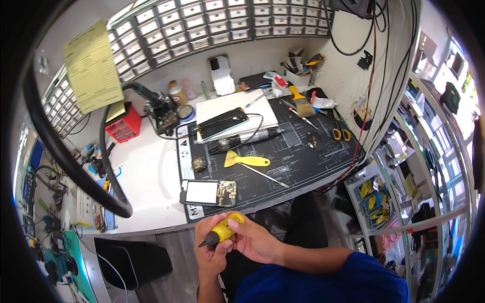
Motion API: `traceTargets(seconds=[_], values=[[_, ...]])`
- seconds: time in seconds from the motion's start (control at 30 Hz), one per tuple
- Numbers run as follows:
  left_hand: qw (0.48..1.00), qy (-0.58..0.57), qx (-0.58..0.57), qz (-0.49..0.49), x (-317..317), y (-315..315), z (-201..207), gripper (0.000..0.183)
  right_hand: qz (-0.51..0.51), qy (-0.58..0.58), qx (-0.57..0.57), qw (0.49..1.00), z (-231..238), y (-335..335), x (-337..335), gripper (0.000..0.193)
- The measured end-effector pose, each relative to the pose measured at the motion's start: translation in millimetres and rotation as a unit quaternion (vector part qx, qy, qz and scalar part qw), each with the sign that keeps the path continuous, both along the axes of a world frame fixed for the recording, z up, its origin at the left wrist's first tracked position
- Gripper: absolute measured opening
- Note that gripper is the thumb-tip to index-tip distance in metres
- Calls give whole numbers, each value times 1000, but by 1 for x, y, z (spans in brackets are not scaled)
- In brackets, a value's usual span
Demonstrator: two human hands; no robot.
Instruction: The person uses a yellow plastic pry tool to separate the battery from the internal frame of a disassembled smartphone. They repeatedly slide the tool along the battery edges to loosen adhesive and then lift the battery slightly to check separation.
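Note:
Close to my body, in front of the desk edge, both hands are closed around a rounded yellow tool with a black pointed tip (222, 231); its exact kind is unclear. My left hand (208, 252) wraps it near the tip, which points left and down. From the other side, my right hand (256, 241) grips its body, thumb on top. Just beyond them lies an opened phone (207, 193), its white panel and circuit board exposed. A yellow plastic scraper (247, 160), a thin metal tool (268, 177) and a small round tin (198, 163) rest farther back on the black mat (308, 171).
A dark phone screen (222, 123) lies on a white notebook (207, 108). Scissors (341, 132) and a brush (303, 107) lie at the right. A black curved arm (65, 161) reaches over the left side. Small drawers (192, 22) line the back wall; a shelf (429, 222) stands at right.

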State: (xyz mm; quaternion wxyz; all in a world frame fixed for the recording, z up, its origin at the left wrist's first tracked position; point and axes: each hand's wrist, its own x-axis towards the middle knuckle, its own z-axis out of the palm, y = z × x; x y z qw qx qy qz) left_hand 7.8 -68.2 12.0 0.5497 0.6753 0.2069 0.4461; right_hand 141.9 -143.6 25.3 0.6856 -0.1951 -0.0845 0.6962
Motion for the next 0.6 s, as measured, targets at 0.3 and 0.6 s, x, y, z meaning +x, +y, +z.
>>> traceTargets(seconds=[0.3, 0.6], values=[[987, 91, 69, 111, -59, -3, 10, 52, 143, -364, 53, 919, -19, 2, -13, 51], [954, -187, -231, 29, -75, 4, 4, 49, 82, -455, 103, 881, -6, 47, -55, 38]])
